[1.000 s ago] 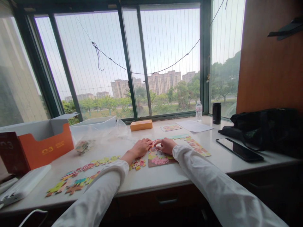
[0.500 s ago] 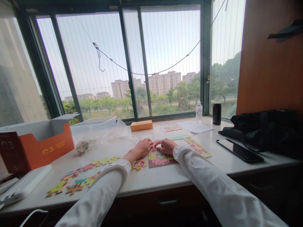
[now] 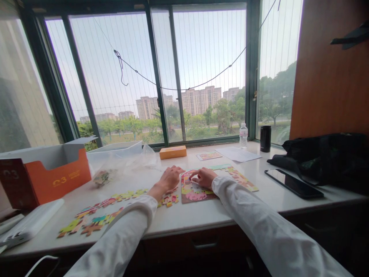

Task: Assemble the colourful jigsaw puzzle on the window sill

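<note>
Here we go, the right hand point(image 3: 204, 177) is pressing down on the puzzle board, fingers curling in at its upper part, and I cannot tell whether it is pinching a piece! The left hand point(image 3: 170, 179) is reaching in just beside the board's top left corner, fingers loosely spread, palm down, with nothing showing in its grip. Between these 2 hands, the part-filled jigsaw board point(image 3: 196, 195) is lying flat on the white counter point(image 3: 187, 219), a pink picture showing at its near edge. A strip of joined pieces point(image 3: 240, 179) is running off its far right corner. Just under the left wrist, a small cluster of pieces point(image 3: 168, 199) is sitting, with longer rows of loose pieces point(image 3: 95, 219) spreading further left. Beyond them, a plastic bag point(image 3: 102, 178) is lying by an orange box point(image 3: 57, 181). Out right, a smartphone point(image 3: 294, 184) is lying face up beside a black bag point(image 3: 323, 161).
</note>
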Action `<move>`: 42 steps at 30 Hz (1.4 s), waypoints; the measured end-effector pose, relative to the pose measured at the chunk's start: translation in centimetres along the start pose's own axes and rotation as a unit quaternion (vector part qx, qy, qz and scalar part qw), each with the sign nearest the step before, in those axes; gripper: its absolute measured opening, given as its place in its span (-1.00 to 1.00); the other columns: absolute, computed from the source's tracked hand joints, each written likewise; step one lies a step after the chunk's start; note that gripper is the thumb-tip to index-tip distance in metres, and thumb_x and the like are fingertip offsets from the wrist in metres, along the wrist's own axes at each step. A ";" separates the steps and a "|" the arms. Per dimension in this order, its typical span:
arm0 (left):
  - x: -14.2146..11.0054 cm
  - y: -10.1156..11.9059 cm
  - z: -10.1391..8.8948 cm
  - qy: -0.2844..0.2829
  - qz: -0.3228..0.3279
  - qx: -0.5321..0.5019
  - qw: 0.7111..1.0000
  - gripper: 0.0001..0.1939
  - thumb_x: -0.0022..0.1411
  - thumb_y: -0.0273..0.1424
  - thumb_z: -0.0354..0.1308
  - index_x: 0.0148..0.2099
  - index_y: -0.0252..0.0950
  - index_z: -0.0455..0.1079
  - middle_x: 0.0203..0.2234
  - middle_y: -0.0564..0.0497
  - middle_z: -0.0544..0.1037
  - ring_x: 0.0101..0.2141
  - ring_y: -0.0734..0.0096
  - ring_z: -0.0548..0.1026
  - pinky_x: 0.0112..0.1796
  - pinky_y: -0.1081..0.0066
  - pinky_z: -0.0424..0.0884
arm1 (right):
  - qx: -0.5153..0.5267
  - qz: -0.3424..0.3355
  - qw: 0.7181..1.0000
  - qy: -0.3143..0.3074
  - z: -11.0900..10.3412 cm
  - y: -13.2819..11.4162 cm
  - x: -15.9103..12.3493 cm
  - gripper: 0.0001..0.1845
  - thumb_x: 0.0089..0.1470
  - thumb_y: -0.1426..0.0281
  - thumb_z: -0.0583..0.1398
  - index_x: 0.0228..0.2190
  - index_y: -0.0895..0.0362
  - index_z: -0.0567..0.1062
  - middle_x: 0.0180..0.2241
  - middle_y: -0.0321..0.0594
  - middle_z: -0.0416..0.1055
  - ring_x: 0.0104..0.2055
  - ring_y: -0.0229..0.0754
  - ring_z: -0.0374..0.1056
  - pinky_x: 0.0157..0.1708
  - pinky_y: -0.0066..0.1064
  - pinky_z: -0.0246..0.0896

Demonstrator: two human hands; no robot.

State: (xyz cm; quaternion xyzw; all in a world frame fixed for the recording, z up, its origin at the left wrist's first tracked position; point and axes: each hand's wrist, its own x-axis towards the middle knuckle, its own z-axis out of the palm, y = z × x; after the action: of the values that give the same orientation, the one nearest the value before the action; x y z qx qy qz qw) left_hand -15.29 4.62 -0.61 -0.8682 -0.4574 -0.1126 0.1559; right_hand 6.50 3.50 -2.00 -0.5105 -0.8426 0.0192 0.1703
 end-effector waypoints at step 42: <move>-0.3 -0.6 -0.8 -0.143 0.009 -0.115 0.983 -0.18 0.16 0.25 -0.06 0.27 -0.18 0.25 0.19 -0.14 0.37 0.13 0.03 0.35 0.09 0.21 0.24 | -0.093 0.366 0.924 0.052 -3.4 16.2 -3.5 -0.53 0.13 0.07 0.10 -0.04 0.03 0.50 -0.07 -0.03 0.51 -0.02 0.02 0.41 -0.10 -0.16 0.22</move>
State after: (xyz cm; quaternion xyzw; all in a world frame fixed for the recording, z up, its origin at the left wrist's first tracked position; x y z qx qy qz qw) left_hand -15.99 4.41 0.12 -0.8918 -0.4509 -0.0371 -0.0110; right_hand 22.89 7.73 -3.06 -0.7973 -0.5850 -0.0253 0.1467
